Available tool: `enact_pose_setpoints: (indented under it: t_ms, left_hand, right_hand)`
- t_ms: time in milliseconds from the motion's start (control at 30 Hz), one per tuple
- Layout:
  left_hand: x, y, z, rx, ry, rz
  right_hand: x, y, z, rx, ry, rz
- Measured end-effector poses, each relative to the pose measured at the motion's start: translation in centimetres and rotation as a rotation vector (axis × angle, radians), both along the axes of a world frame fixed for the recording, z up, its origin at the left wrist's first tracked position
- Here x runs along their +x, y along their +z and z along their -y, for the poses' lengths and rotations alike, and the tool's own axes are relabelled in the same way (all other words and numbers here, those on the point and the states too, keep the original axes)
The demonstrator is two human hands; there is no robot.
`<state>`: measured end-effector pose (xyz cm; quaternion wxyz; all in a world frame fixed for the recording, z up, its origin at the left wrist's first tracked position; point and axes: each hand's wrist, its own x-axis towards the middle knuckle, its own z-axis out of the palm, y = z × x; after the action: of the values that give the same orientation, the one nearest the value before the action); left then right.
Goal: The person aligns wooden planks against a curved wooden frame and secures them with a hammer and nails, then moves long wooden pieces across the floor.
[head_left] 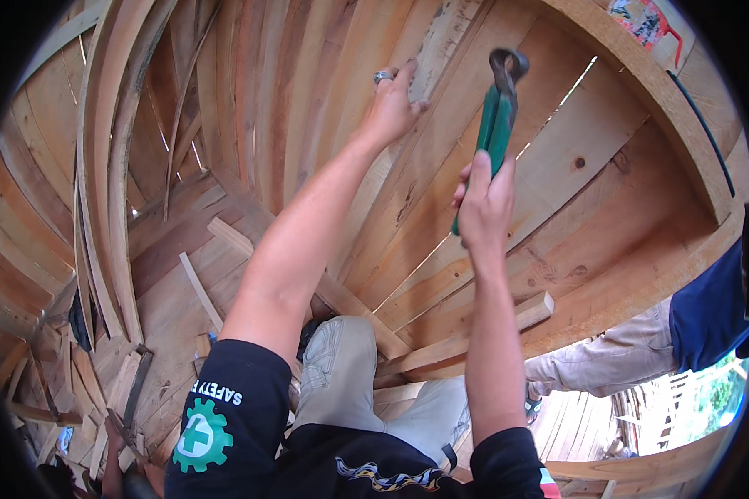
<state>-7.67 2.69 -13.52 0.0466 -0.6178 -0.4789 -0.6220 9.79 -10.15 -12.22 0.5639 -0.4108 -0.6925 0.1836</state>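
Note:
My right hand (487, 204) is wrapped round the green handles of a pair of end-cutting pincers (498, 116). The dark rounded jaws point up and stand in front of the plank wall. To the left, my left hand (394, 106), with a ring on one finger, rests against a pale, rough-stained plank (433, 54) of that wall. Its thumb and fingers are apart, and I see nothing held in it. The wooden planks (549, 179) run side by side, with light coming through narrow gaps between some of them.
Long curved timbers (108, 166) lean at the left. A curved wooden rim (674, 108) arches at the right, with a red-handled container (641, 21) beyond it. Wood offcuts (200, 287) lie below. Another person's legs (607, 353) are at the right; another person's arm (112, 466) shows lower left.

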Motion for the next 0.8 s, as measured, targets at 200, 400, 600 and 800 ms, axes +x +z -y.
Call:
enact_pose_setpoints:
  t_ms: [200,400,600,800]
  left_hand:
    - [-0.2,-0.5,-0.2,-0.095,-0.014,-0.059]
    - [-0.1,0.4,-0.2,-0.242,-0.071,-0.059]
    - [-0.6,-0.5,-2.6,-0.102,-0.093,-0.018]
    - [-0.2,0.3,-0.3,-0.142,-0.122,0.021]
  right_hand:
    - [-0.9,-12.8,-0.9,-0.312,0.061,-0.23]
    - [-2.6,-19.3,-3.8,-0.27,0.067,-0.229]
    - [-3.3,-20.8,-5.8,-0.287,0.086,-0.064]
    - [-2.4,-21.0,-5.3,-0.306,0.072,-0.049]
